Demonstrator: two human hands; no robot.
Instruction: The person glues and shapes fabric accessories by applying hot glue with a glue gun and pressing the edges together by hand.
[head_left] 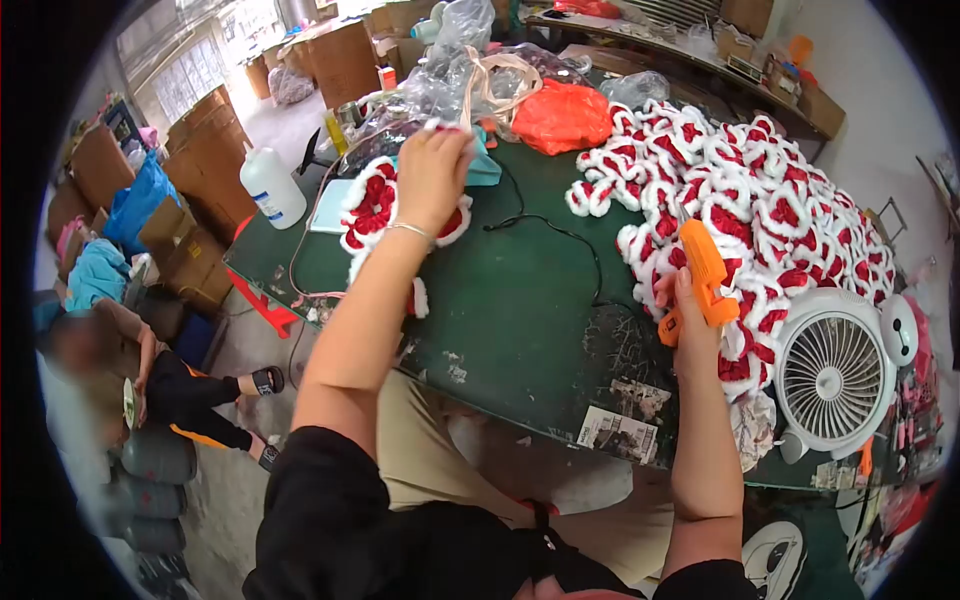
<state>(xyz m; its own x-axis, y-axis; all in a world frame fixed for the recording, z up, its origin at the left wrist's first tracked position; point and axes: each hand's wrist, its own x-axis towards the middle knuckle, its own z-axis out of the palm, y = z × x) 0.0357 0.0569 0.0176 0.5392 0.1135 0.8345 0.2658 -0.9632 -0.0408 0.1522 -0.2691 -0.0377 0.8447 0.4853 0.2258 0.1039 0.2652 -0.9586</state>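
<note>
Black shirt (430, 550) nearest camera, beside table's (500, 320) near edge. Right hand (692, 330) grasps orange glue gun (703, 255) over table's right side, long axis near-to-far. Red-white flower (372, 205) on table's left, nearer left hand (432, 175); left grip: cannot tell.

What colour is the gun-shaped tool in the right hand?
The gun-shaped tool is orange (head view).

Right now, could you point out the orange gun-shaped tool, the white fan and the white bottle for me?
Orange gun-shaped tool (705, 262): head view, on its orange body.
White fan (829, 382): head view, on the hub amid its grille.
White bottle (268, 176): head view, on its side, above the label.
</note>
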